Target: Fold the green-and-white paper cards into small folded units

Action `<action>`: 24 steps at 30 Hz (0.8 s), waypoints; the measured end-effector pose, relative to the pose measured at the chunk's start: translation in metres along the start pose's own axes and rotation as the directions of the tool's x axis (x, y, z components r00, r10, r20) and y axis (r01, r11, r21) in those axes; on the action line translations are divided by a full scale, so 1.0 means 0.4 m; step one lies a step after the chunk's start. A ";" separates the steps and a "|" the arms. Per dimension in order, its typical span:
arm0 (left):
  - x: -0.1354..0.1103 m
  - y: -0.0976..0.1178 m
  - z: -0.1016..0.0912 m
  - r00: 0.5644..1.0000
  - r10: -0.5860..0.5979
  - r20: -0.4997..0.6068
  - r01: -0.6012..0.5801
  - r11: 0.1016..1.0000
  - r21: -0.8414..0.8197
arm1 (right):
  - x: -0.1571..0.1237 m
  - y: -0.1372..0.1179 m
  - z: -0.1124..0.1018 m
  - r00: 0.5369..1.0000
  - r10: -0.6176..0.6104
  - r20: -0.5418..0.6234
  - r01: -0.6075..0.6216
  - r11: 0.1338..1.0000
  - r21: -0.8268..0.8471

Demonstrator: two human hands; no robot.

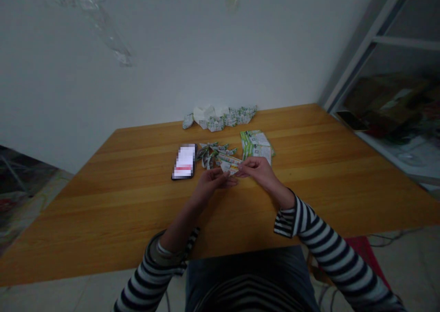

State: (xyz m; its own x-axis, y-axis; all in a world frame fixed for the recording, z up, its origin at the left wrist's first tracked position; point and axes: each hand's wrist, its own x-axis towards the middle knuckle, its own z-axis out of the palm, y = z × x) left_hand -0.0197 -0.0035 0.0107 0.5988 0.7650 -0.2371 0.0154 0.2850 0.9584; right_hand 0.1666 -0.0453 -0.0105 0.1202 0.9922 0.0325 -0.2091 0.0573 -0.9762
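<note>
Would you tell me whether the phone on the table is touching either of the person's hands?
No, the phone lies on the wooden table apart from the left hand and right hand.

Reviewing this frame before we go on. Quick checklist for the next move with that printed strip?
1. Printed paper strip held between left hand and right hand: ok.
2. Phone apart from left hand: ok.
3. Strip apart from pile of folded paper pieces: cannot tell, they overlap in this view.
4. Right hand apart from stack of green-and-white printed sheets: cannot tell, the view is too close to call.
5. Far row of folded paper pieces apart from both hands: ok.
6. Creases on the strip: cannot tell, too small.
</note>
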 end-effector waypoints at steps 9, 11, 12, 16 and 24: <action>0.008 -0.012 0.013 0.998 0.006 -0.066 -0.009 0.999 -0.042 | -0.001 0.025 0.038 0.971 -0.086 -0.224 0.084 0.996 -0.018; 0.008 -0.012 0.016 0.997 0.016 -0.080 -0.020 0.999 -0.047 | 0.000 0.027 0.044 0.963 -0.098 -0.249 0.101 0.995 -0.001; 0.008 -0.012 0.015 0.996 0.017 -0.088 -0.021 0.999 -0.046 | 0.000 0.027 0.045 0.964 -0.100 -0.247 0.106 0.994 0.011; 0.009 -0.011 0.004 0.996 -0.009 -0.090 0.005 0.999 -0.044 | 0.002 0.013 0.033 0.986 -0.074 -0.152 0.082 0.996 0.047; 0.007 -0.004 -0.007 0.998 -0.056 -0.019 0.054 0.994 -0.096 | 0.000 -0.017 0.001 0.997 -0.013 -0.072 0.014 1.000 0.012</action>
State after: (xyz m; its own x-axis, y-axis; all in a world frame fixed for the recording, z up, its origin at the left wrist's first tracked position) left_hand -0.0201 -0.0001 0.0079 0.5819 0.7584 -0.2935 -0.0293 0.3802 0.9244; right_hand 0.1675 -0.0456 -0.0039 0.1927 0.9808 0.0294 -0.2193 0.0722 -0.9730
